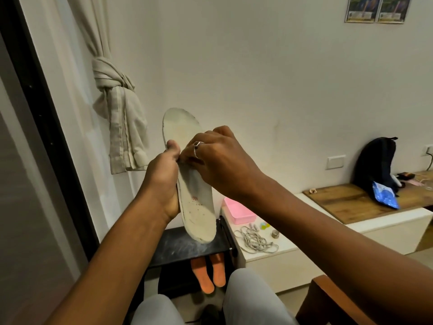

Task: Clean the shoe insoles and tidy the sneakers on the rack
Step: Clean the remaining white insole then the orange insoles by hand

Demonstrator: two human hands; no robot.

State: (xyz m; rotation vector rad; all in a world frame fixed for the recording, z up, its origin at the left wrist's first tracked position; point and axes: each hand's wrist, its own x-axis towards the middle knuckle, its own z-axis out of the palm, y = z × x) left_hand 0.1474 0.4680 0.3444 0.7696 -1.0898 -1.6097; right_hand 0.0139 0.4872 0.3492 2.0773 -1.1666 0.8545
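I hold a dirty white insole (199, 207) upright in front of me, toe end up. My left hand (164, 179) grips its left edge, thumb on the front face. My right hand (218, 158), with a ring on one finger, curls over the middle of the insole with its fingertips on the surface; whether it holds a cloth I cannot tell. Below the insole stands a black shoe rack (185, 248) with a dusty top shelf. Two orange insoles (212, 273) lie on the shelf under it. No sneakers are visible.
A white ledge (269, 256) to the right of the rack carries a pink box (239, 211), a tangle of grey laces (256, 240) and small items. Farther right a wooden top (346, 200) bears a dark backpack (375, 160) and a blue packet (385, 194). A knotted curtain (117, 95) hangs left. My knees (246, 299) are below.
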